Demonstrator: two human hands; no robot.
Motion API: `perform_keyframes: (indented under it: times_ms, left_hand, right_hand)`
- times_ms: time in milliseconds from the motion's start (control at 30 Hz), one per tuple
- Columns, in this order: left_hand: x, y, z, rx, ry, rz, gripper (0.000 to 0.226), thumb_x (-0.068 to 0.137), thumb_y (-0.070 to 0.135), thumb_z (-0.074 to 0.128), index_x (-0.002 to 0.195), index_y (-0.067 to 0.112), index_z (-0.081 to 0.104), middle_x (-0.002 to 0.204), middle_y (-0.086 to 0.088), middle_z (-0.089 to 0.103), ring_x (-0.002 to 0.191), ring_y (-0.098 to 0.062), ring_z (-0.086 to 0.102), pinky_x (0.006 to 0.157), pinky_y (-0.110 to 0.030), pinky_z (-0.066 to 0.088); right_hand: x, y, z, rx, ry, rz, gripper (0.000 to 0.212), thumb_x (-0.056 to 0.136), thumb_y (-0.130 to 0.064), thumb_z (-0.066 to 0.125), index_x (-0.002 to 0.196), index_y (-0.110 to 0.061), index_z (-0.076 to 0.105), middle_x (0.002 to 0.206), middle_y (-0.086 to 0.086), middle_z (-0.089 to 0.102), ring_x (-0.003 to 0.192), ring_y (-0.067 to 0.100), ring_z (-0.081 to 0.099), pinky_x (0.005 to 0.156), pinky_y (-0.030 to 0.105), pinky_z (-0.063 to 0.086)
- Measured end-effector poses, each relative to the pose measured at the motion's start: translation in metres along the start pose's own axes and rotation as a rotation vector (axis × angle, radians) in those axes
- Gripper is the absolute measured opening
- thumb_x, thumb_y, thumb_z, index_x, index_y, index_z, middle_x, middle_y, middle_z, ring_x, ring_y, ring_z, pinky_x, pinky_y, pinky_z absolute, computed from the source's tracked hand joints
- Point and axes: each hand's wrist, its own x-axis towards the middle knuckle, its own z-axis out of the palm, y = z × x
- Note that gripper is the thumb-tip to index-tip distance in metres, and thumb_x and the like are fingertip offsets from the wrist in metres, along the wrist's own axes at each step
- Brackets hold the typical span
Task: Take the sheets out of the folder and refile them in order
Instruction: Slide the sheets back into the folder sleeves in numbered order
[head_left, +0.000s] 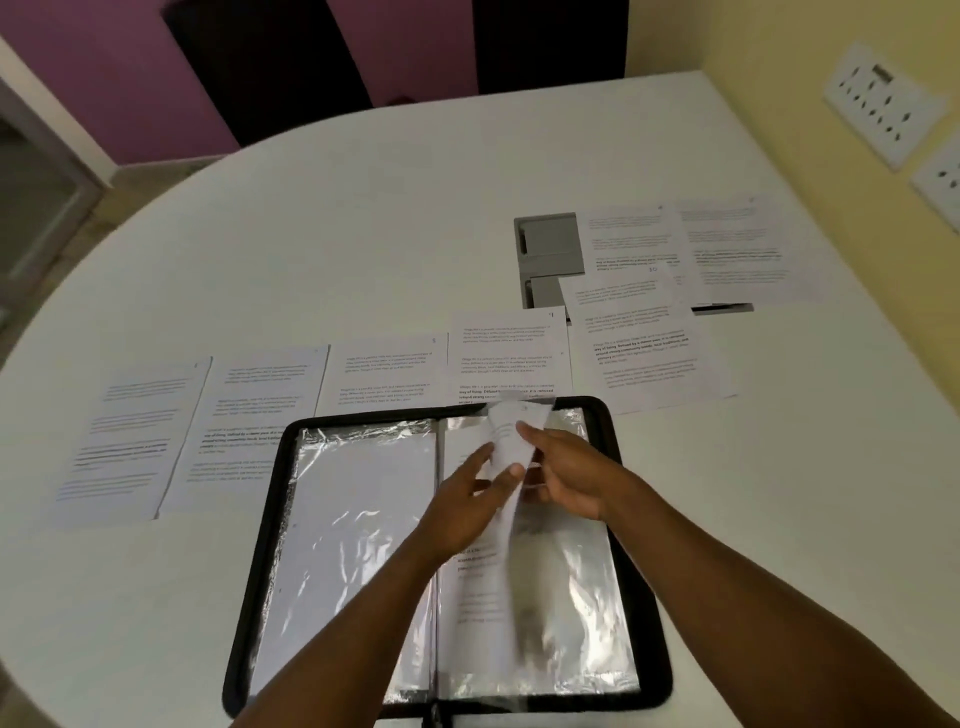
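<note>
We see a black-edged display folder (270, 499) lying open on the white round table (311, 234), its clear plastic sleeves catching the light. Over the right-hand page, both of our hands meet on one printed sheet (511, 441) that stands curled and partly raised above the sleeve. Our left hand (467, 499) comes in from 7 o'clock, its fingers loosely spread with the thumb tip pressed on the sheet's near face. Our right hand (563, 475) comes in from 4 o'clock, its fingers curled behind the sheet and the forefinger laid along its upper edge, so it holds the paper. The sheet's top reaches the folder's far rim at 12 o'clock; its lower part is blurred, and we cannot tell whether it is still inside the sleeve.

Beyond the folder, a row of printed sheets (270, 415) lies flat on the table from 9 o'clock to 12 o'clock, side by side and partly overlapping. More printed sheets (649, 332) lie at 1 o'clock, some covering a grey recessed panel (550, 244) set into the tabletop. At 2 o'clock, on the yellow wall, white socket plates (878, 104) are mounted
</note>
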Motion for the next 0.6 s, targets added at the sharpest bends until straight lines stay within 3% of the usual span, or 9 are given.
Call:
perform_keyframes:
  times_ms: [67,167,300,433,533,600]
  left_hand:
    - [-0.009,0.011,-0.012,-0.019,-0.026,0.036,0.071,0.077,0.078,0.053,0.139,0.046,0.042,0.124,0.023,0.059,0.107,-0.001,0.061,0.087,-0.022,0.048]
    - [-0.021,0.018,-0.036,-0.145,-0.030,0.020,0.048,0.081,0.053,0.060,0.127,0.046,0.053,0.118,0.015,0.066,0.109,-0.006,0.063,0.095,-0.035,0.051]
    - [-0.038,0.009,-0.074,-0.305,0.072,-0.086,0.042,0.085,0.021,0.053,0.127,0.021,0.060,0.115,-0.007,0.070,0.107,-0.026,0.065,0.089,-0.045,0.055]
    - [-0.048,-0.008,-0.113,-0.224,0.287,-0.212,0.029,0.093,0.006,0.046,0.116,0.009,0.064,0.105,-0.011,0.071,0.095,-0.025,0.068,0.070,-0.032,0.055]
    - [-0.053,-0.024,-0.138,-0.169,0.349,-0.274,0.026,0.091,0.002,0.051,0.110,0.010,0.066,0.102,-0.011,0.069,0.091,-0.024,0.067,0.068,-0.032,0.055]
    - [-0.051,-0.042,-0.157,-0.095,0.403,-0.312,0.024,0.087,0.004,0.058,0.109,0.006,0.068,0.101,-0.014,0.070,0.090,-0.029,0.068,0.072,-0.038,0.058]
  right_hand:
    - [0.001,0.000,0.016,0.024,-0.071,-0.010,0.059,0.093,-0.057,0.049,0.126,-0.010,0.061,0.117,0.013,0.068,0.108,0.029,0.065,0.093,0.042,0.053]
    - [0.005,0.005,0.042,0.004,-0.162,-0.031,0.077,0.089,-0.068,0.042,0.125,-0.003,0.060,0.117,0.011,0.066,0.107,0.019,0.063,0.090,0.037,0.053]
    - [0.013,0.014,0.075,-0.087,-0.236,-0.042,0.073,0.088,-0.069,0.039,0.127,-0.011,0.061,0.132,0.003,0.061,0.126,0.012,0.053,0.105,0.039,0.046]
    - [0.028,0.022,0.104,-0.216,-0.256,-0.021,0.067,0.092,-0.065,0.036,0.132,-0.016,0.057,0.145,0.000,0.048,0.136,0.011,0.040,0.110,0.036,0.039]
    - [0.037,0.030,0.120,-0.492,-0.230,-0.056,0.065,0.092,-0.066,0.038,0.131,-0.018,0.058,0.144,-0.001,0.050,0.133,0.012,0.043,0.113,0.037,0.035]
    - [0.042,0.037,0.124,-0.907,-0.196,-0.149,0.064,0.094,-0.064,0.036,0.131,-0.017,0.058,0.140,0.002,0.053,0.132,0.018,0.046,0.112,0.035,0.034]
